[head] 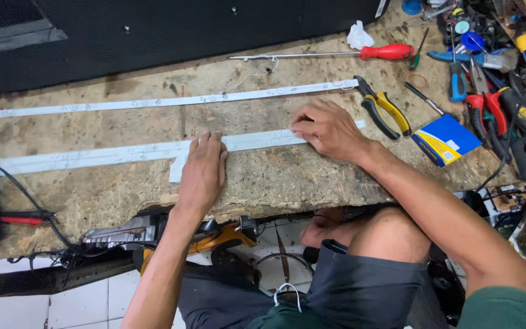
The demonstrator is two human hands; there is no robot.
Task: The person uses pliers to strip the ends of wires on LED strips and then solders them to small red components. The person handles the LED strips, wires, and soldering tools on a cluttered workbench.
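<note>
1. A worn wooden workbench (263,183) fills most of the view, its near edge ragged and chipped.
2. A big black panel (171,30) lies along the far edge of the bench.
3. The near white strip (92,156) lies flat on the bench with its long axis running left to right. Its right end tilts slightly toward the far side. It reaches from the left edge of the bench to just past the right hand.
4. A second white strip (153,102) lies farther back, almost parallel to the first and well apart from it.
5. The left hand (204,173) rests flat on the near strip around its middle, fingers straight and close together, pressing down and grasping nothing.
6. The right hand (330,129) rests on the strip's right part, fingers bent, their tips pressing on the strip. Whether they pinch anything, I cannot tell.
7. A long screwdriver with a red handle (388,52) lies far right, pointing left.
8. Yellow and black pliers (385,113) lie just beside the right hand, on its right.
9. A blue and yellow box (445,140) sits to the right of the pliers.
10. A heap of tools (500,91) crowds the right end of the bench.
11. A black cable (25,195) curves over the near left corner.
</note>
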